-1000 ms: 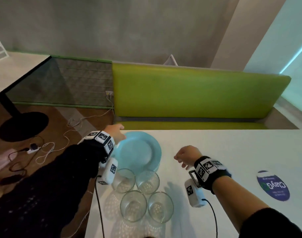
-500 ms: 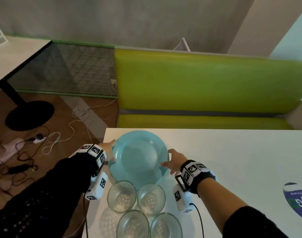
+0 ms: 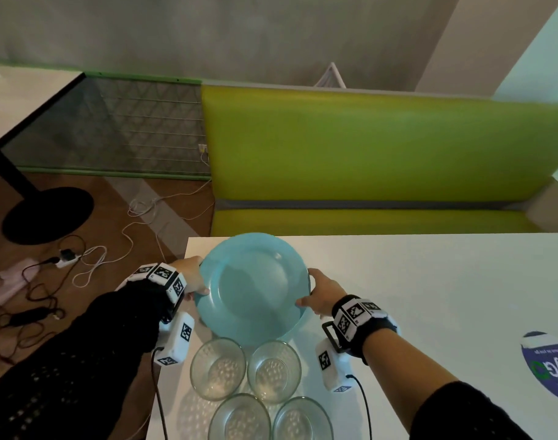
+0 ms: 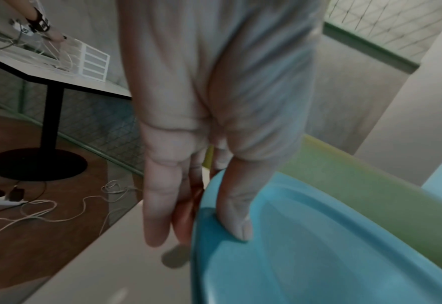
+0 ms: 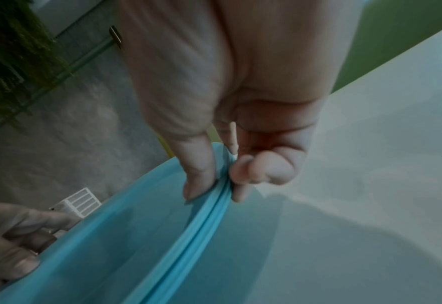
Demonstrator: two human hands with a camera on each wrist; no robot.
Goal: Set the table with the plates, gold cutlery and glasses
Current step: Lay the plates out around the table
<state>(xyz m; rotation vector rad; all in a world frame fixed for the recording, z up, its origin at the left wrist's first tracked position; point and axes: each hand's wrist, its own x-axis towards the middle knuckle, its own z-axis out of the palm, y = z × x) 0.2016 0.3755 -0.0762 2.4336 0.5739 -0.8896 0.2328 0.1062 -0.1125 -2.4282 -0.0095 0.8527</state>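
Observation:
A stack of light blue plates [image 3: 252,290] hangs just above the far left corner of the white table [image 3: 430,296]. My left hand [image 3: 192,277] grips its left rim, thumb on top and fingers underneath [image 4: 201,226]. My right hand [image 3: 319,293] pinches the right rim, where two plate edges [image 5: 214,207] show one on the other. Several clear glasses [image 3: 217,373] stand in a cluster right in front of the plates, whose near edge overlaps the far ones. No gold cutlery is in view.
A green bench [image 3: 366,147] runs along the table's far side. A round blue sticker [image 3: 550,369] lies on the table at the right. Left of the table are cables and a power strip [image 3: 68,258] on the brown floor, and another table's black foot [image 3: 46,214].
My right hand moved left to the plates' right rim and took hold. The plates rose off the table and came nearer to the glasses. My left hand kept its grip.

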